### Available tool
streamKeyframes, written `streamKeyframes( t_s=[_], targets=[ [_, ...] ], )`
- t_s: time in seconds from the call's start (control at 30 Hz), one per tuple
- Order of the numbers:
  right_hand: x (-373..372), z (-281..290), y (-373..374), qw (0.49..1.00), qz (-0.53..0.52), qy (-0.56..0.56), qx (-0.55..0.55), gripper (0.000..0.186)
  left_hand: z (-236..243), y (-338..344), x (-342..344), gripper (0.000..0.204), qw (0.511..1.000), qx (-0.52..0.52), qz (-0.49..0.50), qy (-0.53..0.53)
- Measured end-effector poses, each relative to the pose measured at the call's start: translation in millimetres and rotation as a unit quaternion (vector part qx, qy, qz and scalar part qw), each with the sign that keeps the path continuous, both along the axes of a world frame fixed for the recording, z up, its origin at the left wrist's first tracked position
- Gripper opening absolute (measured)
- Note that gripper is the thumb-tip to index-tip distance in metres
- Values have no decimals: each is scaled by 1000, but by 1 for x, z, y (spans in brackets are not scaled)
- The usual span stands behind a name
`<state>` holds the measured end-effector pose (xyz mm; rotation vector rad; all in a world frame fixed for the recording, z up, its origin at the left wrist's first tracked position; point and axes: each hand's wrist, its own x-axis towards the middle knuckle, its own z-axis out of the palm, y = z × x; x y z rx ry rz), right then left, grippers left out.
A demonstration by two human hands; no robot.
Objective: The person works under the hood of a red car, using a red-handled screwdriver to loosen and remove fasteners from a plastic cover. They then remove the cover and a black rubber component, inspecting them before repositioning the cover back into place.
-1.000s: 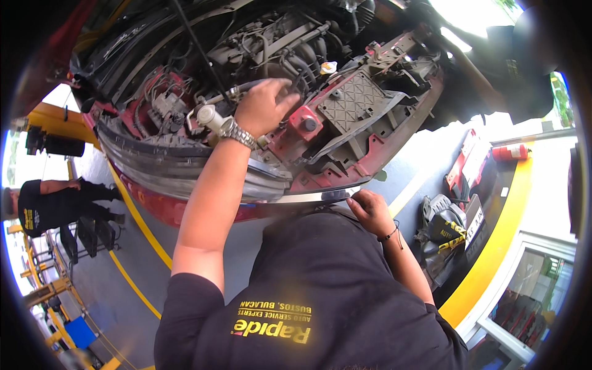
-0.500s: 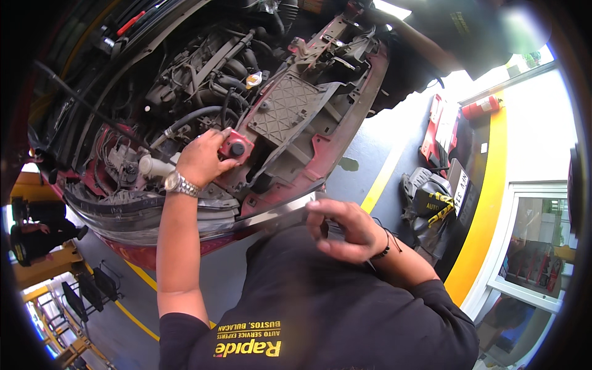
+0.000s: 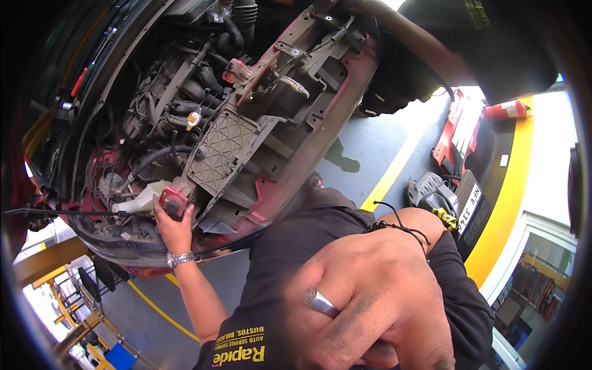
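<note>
My left hand, with a metal-banded watch on its wrist, has its fingers closed around a red metal bracket with a black round piece on it, at the front corner of the engine bay. Just left of the bracket lies a whitish plastic reservoir. Large and close, my right hand hangs in front of my dark shirt, apart from the car. It wears a silver ring and a black cord bracelet. Its fingers are bent but apart, nothing shows in them, and the lower edge cuts off some fingertips.
An engine and a ribbed grey tray fill the opened car front. A co-worker's arm reaches in at the top. Red body parts, a fire extinguisher and a grey-black plastic part stand by the right wall.
My view has shifted, so the car sits further left. My right hand has come much closer and lower in view. My left hand stays on the red bracket.
</note>
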<state>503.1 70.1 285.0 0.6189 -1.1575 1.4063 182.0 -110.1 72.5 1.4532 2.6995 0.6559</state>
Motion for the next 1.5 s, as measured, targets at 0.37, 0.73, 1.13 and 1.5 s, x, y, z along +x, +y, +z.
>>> streamKeyframes(
  t_s=[0.37, 0.73, 1.13, 1.5],
  targets=[
    [84, -120, 116, 938, -79, -300, -156, 25, -5, 2, 22, 91, 974, 54, 146, -167],
    [122, -263, 160, 806, -185, -440, -350, 18, 5, 1, 21, 87, 977, 55, 132, -159],
    [108, -283, 171, 786, -233, -491, -293, 17, -1, -4, 13, 89, 980, 39, 126, -151],
    [91, -311, 212, 658, -595, -458, -53, 20, 41, -60, 15, 42, 947, 142, 147, 246]
  ],
)
